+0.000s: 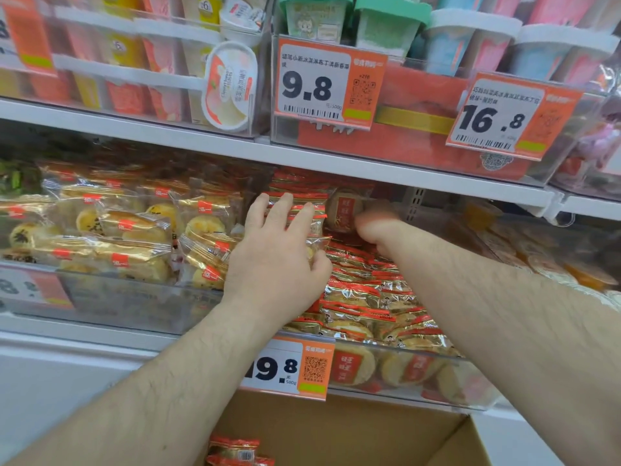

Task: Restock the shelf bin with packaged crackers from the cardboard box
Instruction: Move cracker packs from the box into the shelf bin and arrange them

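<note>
Both hands reach into the clear shelf bin point(477, 375), which is heaped with red-and-gold cracker packets point(366, 297). The left hand point(279, 250) lies on the pile with its fingers point(285, 210) spread and nearly straight over the packets at the back, while its thumb presses a packet against the palm's edge. The right hand point(376, 223) is blurred; it sits just right of the left fingers, touching a round cracker packet point(344, 210) (whether it grips that packet I cannot tell). Below both wrists stands the open cardboard box point(353, 428), with a few more packets point(235, 450) in its near corner. Left of the left fingers, a neighbouring bin holds yellow pastries point(134, 227).
</note>
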Tool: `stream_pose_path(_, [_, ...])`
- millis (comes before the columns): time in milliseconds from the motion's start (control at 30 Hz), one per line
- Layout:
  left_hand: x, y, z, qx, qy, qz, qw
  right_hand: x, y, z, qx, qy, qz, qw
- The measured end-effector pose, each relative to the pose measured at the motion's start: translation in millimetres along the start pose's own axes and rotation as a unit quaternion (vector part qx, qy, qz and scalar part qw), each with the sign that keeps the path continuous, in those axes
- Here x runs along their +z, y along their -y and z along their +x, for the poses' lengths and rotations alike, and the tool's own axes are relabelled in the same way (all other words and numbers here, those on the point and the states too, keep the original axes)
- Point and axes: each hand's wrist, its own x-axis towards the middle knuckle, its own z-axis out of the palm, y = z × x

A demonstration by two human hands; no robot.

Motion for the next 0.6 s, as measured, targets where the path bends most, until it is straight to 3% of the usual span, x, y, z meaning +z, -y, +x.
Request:
stream_pose_path(333, [-16, -5, -6, 0.053, -0.055, 0.030, 0.997, -31, -10, -48, 0.023, -0.022, 0.104, 0.994])
stream_pose_path(500, [-26, -16, -32, 0.182, -0.145, 0.012, 0.973, -47, -12, -128, -0.060, -0.053, 0.150, 0.986])
stream_pose_path(600, [-23, -22, -58, 0.249, -0.147, -0.030, 0.957, -45, -25, -178, -0.103, -0.099, 0.165, 0.976])
